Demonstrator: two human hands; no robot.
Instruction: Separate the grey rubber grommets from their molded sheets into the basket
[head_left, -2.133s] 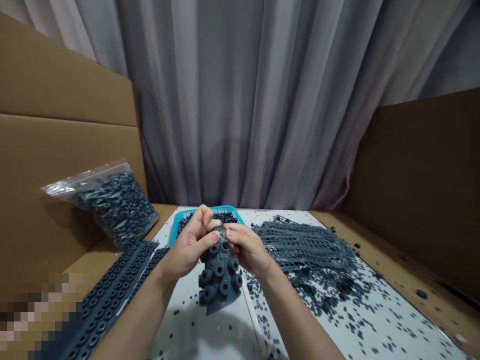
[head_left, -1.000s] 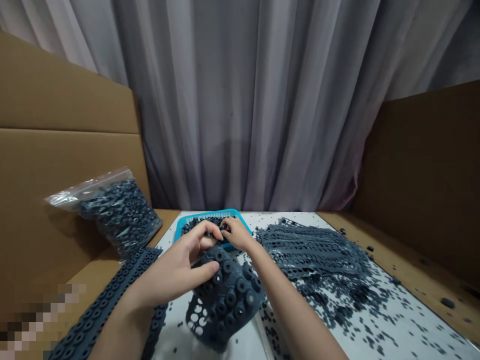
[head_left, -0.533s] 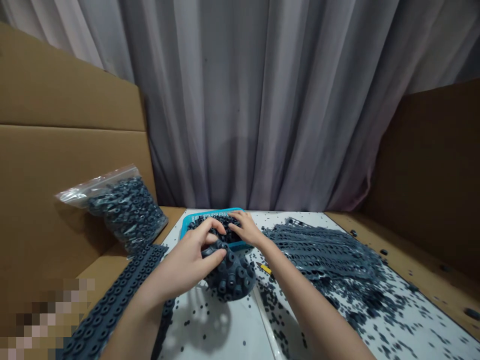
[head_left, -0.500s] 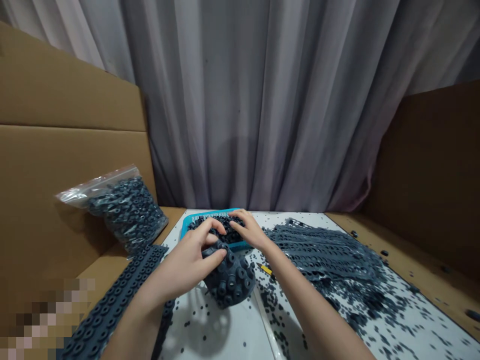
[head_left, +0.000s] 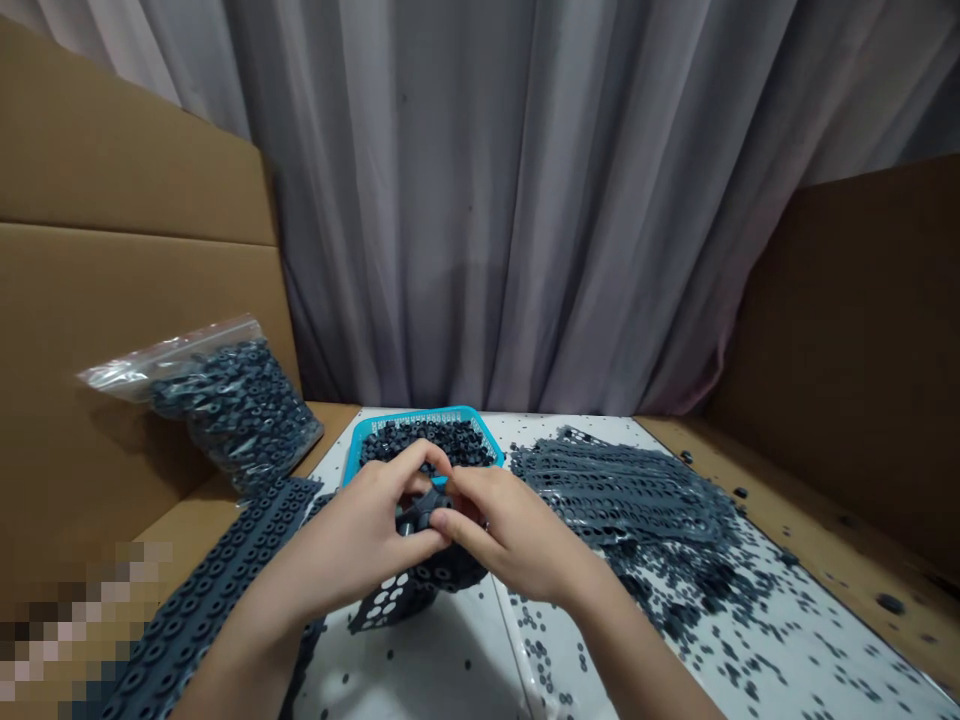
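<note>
My left hand (head_left: pixel 364 530) is closed on a bent dark grey rubber sheet (head_left: pixel 461 575) studded with ring-shaped knobs. One end of the sheet, full of round holes, hangs below that hand. With thumb and fingers together, my right hand (head_left: pixel 517 525) pinches at a knob on the upper side of the same sheet, its fingertips meeting those of the left. The fingers partly hide the knob. Just beyond both hands stands a blue basket (head_left: pixel 491 440) holding many small dark rubber rings (head_left: pixel 420 440).
A clear zip bag (head_left: pixel 247 410) of rubber rings leans against the cardboard wall (head_left: pixel 135 290) at left. Knobbed rubber strips (head_left: pixel 195 610) lie nearer me. Flat holed sheets (head_left: pixel 630 490) are stacked at right, among scattered dark bits (head_left: pixel 705 590) on the white table (head_left: pixel 420 670).
My right hand has come back from the basket to the rubber sheet and now pinches it. The sheet has turned, showing its holed end. The camera view has shifted slightly.
</note>
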